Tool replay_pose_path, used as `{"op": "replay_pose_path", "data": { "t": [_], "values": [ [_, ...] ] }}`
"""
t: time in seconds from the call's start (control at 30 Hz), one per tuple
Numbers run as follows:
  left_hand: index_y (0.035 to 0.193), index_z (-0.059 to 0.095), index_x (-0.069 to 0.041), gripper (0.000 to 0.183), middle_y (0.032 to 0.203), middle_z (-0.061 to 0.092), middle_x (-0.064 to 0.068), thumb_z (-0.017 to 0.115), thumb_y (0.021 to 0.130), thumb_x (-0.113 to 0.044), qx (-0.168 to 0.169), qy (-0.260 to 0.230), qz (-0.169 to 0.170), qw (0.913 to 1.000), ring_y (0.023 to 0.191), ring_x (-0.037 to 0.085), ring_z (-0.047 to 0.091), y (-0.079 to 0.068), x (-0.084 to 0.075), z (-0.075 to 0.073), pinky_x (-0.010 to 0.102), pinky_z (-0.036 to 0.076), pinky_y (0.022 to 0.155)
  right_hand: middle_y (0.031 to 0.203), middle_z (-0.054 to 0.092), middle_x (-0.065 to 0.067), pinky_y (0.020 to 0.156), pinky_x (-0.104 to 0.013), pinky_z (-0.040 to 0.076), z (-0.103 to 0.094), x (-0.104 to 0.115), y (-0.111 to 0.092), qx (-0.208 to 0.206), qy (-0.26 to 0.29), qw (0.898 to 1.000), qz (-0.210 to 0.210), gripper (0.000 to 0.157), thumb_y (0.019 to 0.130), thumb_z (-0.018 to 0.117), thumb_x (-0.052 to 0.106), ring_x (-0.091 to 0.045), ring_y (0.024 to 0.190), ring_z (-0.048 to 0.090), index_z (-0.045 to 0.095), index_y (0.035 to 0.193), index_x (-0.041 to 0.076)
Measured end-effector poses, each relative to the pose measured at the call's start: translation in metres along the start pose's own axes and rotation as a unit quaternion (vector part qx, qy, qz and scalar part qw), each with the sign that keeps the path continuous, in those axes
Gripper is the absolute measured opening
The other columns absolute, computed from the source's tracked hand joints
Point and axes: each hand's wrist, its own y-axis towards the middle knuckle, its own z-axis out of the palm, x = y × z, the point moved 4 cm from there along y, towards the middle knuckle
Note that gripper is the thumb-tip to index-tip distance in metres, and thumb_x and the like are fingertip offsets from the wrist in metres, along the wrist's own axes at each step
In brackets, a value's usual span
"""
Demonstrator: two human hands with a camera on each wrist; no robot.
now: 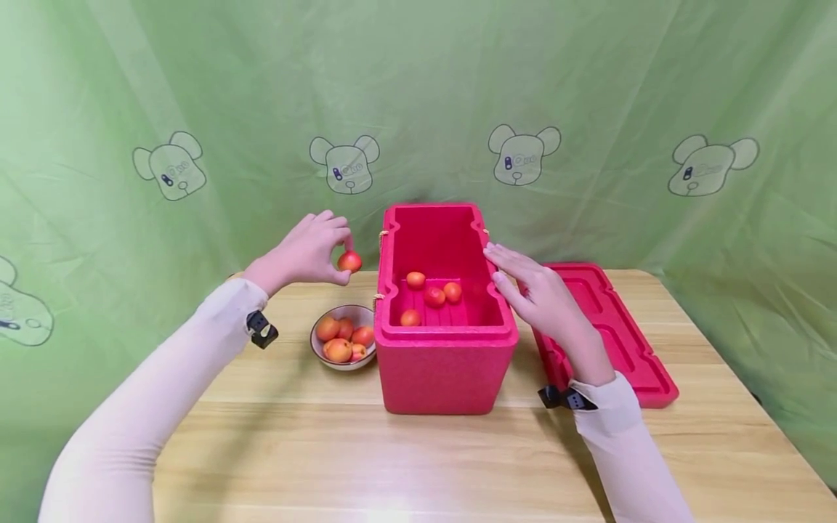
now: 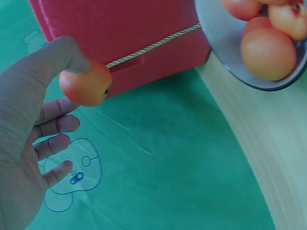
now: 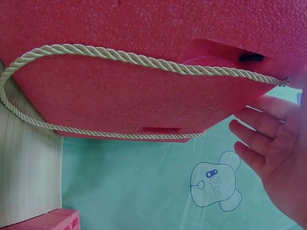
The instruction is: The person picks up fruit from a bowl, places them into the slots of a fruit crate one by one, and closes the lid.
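Observation:
My left hand (image 1: 307,250) pinches a small round orange-red fruit (image 1: 349,261) between thumb and index finger. In the left wrist view that fruit (image 2: 86,84) has a dark stem end, and the other fingers are spread away from it. The fruit is up in the air, left of a red foam box (image 1: 445,374), above a bowl (image 1: 346,365) of similar fruits (image 1: 339,350). Inside the uncovered box lie several more fruits (image 1: 434,297). My right hand (image 1: 539,294) rests with straight fingers on the box's right rim; the right wrist view shows its fingers (image 3: 254,139) along the wall.
The box's red lid (image 1: 617,338) lies on the wooden table (image 1: 294,450) to the right, partly behind my right forearm. Twisted cord (image 3: 120,55) runs along the box's side. Behind the table hangs a green curtain (image 1: 431,87) with bear-head prints.

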Motion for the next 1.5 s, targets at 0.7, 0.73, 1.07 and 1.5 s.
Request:
{"op": "replay_pose_path", "data": {
  "t": [0.7,0.73,1.07,1.5],
  "values": [
    [0.096,0.067,-0.01,0.035,0.097,0.06,0.004,0.077,0.072,-0.034,-0.046,0.009,0.017,0.9988,0.095,0.025,0.047,0.034,-0.023,-0.048,0.043,0.04,0.085,0.158,0.048,-0.003,0.106,-0.053,0.049,-0.002,0.0,-0.003,-0.003,-0.003,1.0,-0.003,0.055,0.099,0.062,0.029,-0.024,0.146,0.045,0.049,0.152,0.022],
    [0.095,0.066,-0.01,0.034,0.098,0.06,0.004,0.077,0.072,-0.034,-0.047,0.01,0.02,0.9986,0.096,0.026,0.048,0.037,-0.025,-0.052,0.043,0.04,0.085,0.158,0.048,-0.002,0.106,-0.053,0.049,-0.002,0.0,-0.002,-0.005,-0.003,1.0,-0.003,0.055,0.099,0.062,0.029,-0.024,0.146,0.045,0.049,0.152,0.022],
    [0.094,0.065,-0.011,0.035,0.099,0.059,0.003,0.077,0.074,-0.037,-0.034,0.023,0.044,0.9982,0.1,0.025,0.047,0.063,-0.048,-0.066,0.041,0.038,0.088,0.158,0.048,-0.002,0.108,-0.053,0.048,-0.003,-0.001,-0.002,-0.003,-0.009,1.0,-0.004,0.055,0.099,0.062,0.029,-0.024,0.147,0.045,0.049,0.152,0.022],
    [0.097,0.067,-0.009,0.034,0.103,0.061,0.006,0.074,0.075,-0.035,0.025,0.067,0.073,0.9947,0.102,0.025,0.05,0.078,-0.069,-0.055,0.042,0.04,0.089,0.157,0.049,-0.004,0.108,-0.053,0.047,0.0,0.001,0.001,0.001,-0.003,1.0,-0.006,0.055,0.1,0.061,0.03,-0.025,0.146,0.045,0.049,0.152,0.02]
  ]
}}
